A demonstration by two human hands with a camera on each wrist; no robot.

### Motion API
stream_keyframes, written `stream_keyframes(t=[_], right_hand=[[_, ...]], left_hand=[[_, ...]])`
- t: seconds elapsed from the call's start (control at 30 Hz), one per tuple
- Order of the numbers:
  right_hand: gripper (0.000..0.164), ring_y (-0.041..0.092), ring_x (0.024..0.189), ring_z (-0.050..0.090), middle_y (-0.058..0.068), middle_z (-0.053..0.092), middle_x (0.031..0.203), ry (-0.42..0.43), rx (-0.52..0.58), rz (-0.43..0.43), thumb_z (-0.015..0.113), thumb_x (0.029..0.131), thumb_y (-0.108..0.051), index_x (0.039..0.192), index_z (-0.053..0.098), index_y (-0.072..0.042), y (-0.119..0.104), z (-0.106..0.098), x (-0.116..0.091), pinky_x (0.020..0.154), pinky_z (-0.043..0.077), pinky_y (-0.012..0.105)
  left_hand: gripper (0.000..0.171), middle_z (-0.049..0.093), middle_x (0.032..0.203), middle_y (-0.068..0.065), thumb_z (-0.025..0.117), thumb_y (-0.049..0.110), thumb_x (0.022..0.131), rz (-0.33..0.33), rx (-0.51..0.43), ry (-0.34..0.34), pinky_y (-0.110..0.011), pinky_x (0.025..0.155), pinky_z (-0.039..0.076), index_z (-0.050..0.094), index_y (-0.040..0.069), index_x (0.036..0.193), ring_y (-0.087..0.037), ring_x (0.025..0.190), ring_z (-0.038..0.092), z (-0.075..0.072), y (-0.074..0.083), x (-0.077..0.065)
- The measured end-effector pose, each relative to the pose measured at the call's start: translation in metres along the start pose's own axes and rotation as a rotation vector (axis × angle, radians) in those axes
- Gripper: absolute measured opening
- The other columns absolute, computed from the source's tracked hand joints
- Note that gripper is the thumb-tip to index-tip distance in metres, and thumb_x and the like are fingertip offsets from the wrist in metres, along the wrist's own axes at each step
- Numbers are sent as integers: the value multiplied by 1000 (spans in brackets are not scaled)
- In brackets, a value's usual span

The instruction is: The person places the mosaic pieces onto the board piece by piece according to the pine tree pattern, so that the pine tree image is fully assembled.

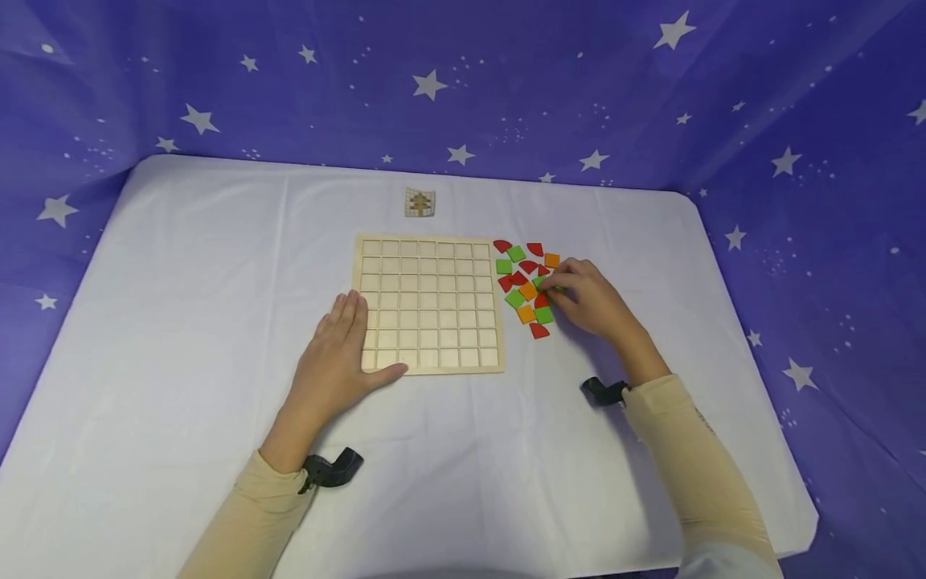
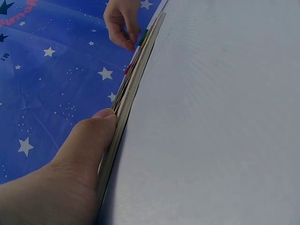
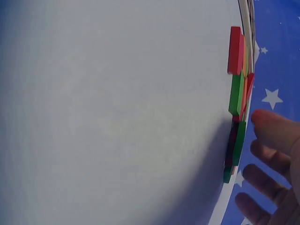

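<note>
A wooden board point(image 1: 430, 372) with a grid of square recesses lies on the white table. My left hand point(image 1: 334, 354) rests at its lower left corner, fingers straight along the left side and thumb on the near edge. Close up, the left wrist view has the thumb point(image 2: 91, 140) against the board's side point(image 2: 123, 117). Right of the board is a loose group of flat pieces: green squares point(image 1: 503, 266), orange squares point(image 1: 552, 260) and red quarter-circles point(image 1: 538, 330). My right hand point(image 1: 587, 297) reaches over them, fingertips at a green piece point(image 3: 239, 143); its thumb and fingers are apart.
A small card point(image 1: 419, 203) with a tree-like grid pattern lies behind the board. The white cloth-covered table point(image 1: 181, 338) is bordered by blue star-patterned sheeting point(image 1: 506, 88). Black wrist devices point(image 1: 333, 468) sit under both forearms.
</note>
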State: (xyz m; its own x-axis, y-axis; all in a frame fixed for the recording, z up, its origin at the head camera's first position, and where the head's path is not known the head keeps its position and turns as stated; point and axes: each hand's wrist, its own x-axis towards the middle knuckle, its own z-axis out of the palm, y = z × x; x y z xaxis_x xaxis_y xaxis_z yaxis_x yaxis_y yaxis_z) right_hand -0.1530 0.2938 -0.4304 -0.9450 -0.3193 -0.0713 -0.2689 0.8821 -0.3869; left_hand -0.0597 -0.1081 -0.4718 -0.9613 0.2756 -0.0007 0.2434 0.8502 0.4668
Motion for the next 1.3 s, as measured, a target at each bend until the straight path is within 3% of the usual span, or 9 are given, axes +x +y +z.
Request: stream_keyframes(t=[0.17, 0.3, 0.47, 0.67, 0.97, 1.3], right_hand=[[28, 30, 118, 49, 8, 60, 118, -42, -24, 96, 71, 91, -27, 117, 72, -15, 1, -1, 1, 105, 44, 54], [29, 30, 119, 50, 7, 61, 116, -32, 6, 147, 69, 92, -24, 119, 69, -13, 6, -5, 2, 108, 42, 54], [30, 30, 118, 49, 7, 60, 116, -27, 21, 125, 62, 98, -27, 125, 66, -15, 7, -5, 10, 107, 41, 54], [35, 30, 114, 50, 8, 59, 117, -39, -42, 103, 62, 98, -23, 133, 64, -21, 6, -1, 24, 102, 46, 51], [29, 29, 112, 52, 7, 62, 111, -16, -38, 88, 68, 95, -21, 122, 69, -14, 9, -2, 32, 101, 45, 50], [32, 29, 107, 52, 8, 61, 110, -29, -78, 87, 70, 94, -23, 124, 69, -14, 11, -2, 38, 97, 46, 49]], left_hand=[[123, 8, 166, -20, 66, 73, 77, -8, 3, -13, -55, 124, 16, 13, -4, 157, -35, 155, 6, -2, 0, 0], [123, 9, 166, -21, 67, 73, 77, -8, 0, -14, -55, 124, 16, 13, -4, 156, -36, 155, 6, -2, 0, 0], [123, 9, 166, -20, 67, 73, 77, -12, 1, -14, -55, 124, 16, 13, -4, 156, -36, 155, 6, -3, -1, 0], [123, 9, 166, -20, 67, 73, 77, -13, -7, -13, -55, 125, 16, 13, -4, 156, -35, 155, 6, -3, -1, -1], [123, 9, 166, -20, 66, 74, 77, -12, -9, -16, -54, 125, 15, 13, -3, 157, -35, 155, 5, -2, 0, -1], [124, 6, 166, -18, 65, 76, 77, -15, -8, -18, -52, 126, 14, 12, -2, 157, -33, 156, 3, 0, -2, -1]])
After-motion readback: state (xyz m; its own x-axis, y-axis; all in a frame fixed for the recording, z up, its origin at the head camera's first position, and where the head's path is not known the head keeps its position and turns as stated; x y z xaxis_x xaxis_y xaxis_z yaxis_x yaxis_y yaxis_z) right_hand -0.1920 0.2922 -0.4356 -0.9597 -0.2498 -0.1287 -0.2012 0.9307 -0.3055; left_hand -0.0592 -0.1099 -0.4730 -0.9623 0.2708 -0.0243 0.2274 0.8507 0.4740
